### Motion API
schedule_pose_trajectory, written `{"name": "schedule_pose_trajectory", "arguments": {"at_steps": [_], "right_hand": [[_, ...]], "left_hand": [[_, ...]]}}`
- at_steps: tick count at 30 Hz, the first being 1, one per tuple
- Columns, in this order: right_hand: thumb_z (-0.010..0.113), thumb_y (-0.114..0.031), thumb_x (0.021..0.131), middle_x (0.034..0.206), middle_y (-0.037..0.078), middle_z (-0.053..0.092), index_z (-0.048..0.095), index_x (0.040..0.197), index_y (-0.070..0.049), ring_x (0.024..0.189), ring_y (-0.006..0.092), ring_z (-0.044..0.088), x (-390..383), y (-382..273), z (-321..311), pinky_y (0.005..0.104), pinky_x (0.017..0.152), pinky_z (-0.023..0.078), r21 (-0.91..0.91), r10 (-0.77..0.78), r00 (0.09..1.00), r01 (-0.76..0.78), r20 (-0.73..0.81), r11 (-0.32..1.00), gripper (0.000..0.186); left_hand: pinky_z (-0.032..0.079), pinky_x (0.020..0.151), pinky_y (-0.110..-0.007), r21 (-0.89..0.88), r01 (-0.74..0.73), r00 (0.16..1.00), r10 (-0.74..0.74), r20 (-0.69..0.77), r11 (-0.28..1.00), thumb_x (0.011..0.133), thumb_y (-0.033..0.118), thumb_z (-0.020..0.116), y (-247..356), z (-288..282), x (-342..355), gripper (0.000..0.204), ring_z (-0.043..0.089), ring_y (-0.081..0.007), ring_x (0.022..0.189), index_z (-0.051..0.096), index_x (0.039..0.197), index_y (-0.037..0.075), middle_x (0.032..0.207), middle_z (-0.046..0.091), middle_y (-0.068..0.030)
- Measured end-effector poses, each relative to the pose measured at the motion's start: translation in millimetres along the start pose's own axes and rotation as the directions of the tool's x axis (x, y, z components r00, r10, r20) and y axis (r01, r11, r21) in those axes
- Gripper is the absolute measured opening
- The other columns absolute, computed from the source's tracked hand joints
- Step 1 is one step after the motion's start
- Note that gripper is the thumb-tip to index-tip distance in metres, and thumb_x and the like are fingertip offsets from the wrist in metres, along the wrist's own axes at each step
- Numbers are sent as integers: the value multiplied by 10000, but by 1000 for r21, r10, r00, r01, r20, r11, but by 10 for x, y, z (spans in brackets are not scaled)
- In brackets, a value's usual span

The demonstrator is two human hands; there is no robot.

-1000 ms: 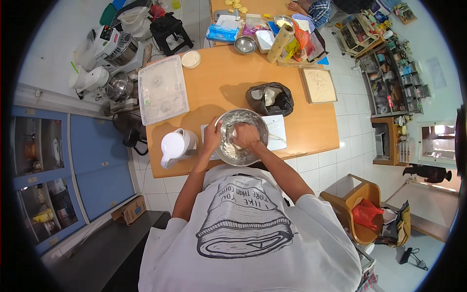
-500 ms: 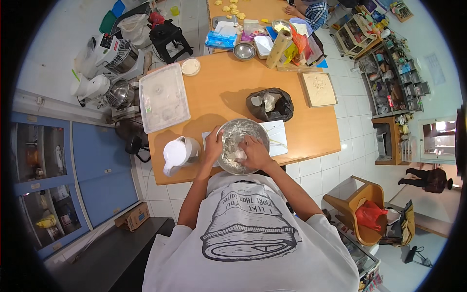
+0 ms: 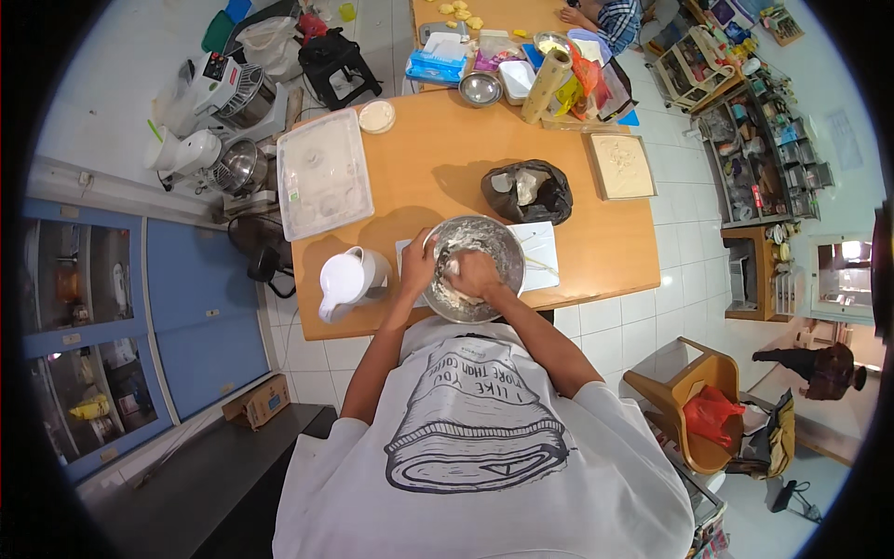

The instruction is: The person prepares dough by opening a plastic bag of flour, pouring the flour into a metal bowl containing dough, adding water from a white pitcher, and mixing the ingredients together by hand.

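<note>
A metal mixing bowl point(image 3: 506, 246) stands at the near edge of the table, its inside wall smeared with flour and dough. My left hand point(image 3: 417, 265) grips the bowl's left rim, fingers curled over it. Inside the bowl, my right hand point(image 3: 478, 274) is closed into the pale, shaggy dough point(image 3: 462, 304); its fingertips are partly hidden. Left of the bowl stands a white pitcher point(image 3: 346, 278). A white board or sheet point(image 3: 542, 253) lies partly under the bowl's right side, with thin sticks on it. Beyond the bowl sits an open black plastic bag point(image 3: 554, 197).
A translucent lidded box point(image 3: 324, 172) and a round tub point(image 3: 377, 116) occupy the table's far left. At the far right lies a square tray point(image 3: 622, 166) of pale batter or dough. A small metal bowl point(image 3: 480, 89) and a wrap roll point(image 3: 548, 86) stand farther back, near another person's hand point(image 3: 575, 17).
My right hand has pushed deeper and further into the dough, its knuckles now turned more downward. My left hand keeps its hold on the rim. The view has shifted slightly.
</note>
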State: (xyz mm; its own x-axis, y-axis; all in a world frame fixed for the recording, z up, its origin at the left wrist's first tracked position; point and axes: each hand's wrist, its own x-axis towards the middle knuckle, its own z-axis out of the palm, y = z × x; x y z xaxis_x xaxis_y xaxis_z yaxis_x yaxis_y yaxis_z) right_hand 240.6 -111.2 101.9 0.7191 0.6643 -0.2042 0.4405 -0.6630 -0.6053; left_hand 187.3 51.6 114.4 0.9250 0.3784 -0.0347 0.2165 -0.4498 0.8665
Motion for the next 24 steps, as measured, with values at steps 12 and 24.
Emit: {"name": "schedule_pose_trajectory", "arguments": {"at_steps": [12,24], "right_hand": [[727,-323,878,1202,159,634,688,1268,-95,1129,388,647,-325,38,-362,541,1042,480,-148,-206,977,196,-52,969,454],[726,-273,819,1001,182,697,663,1001,-19,922,406,702,14,-94,39,498,845,571,-176,-144,989,146,22,974,319]], "left_hand": [[526,789,-466,2,102,993,-102,59,995,1077,280,580,57,-30,55,302,689,-469,943,642,1255,44,1011,708,-280],[505,680,-445,-69,36,999,-33,42,997,1057,193,596,126,-13,74,210,652,-455,759,653,1178,31,866,660,-289]]}}
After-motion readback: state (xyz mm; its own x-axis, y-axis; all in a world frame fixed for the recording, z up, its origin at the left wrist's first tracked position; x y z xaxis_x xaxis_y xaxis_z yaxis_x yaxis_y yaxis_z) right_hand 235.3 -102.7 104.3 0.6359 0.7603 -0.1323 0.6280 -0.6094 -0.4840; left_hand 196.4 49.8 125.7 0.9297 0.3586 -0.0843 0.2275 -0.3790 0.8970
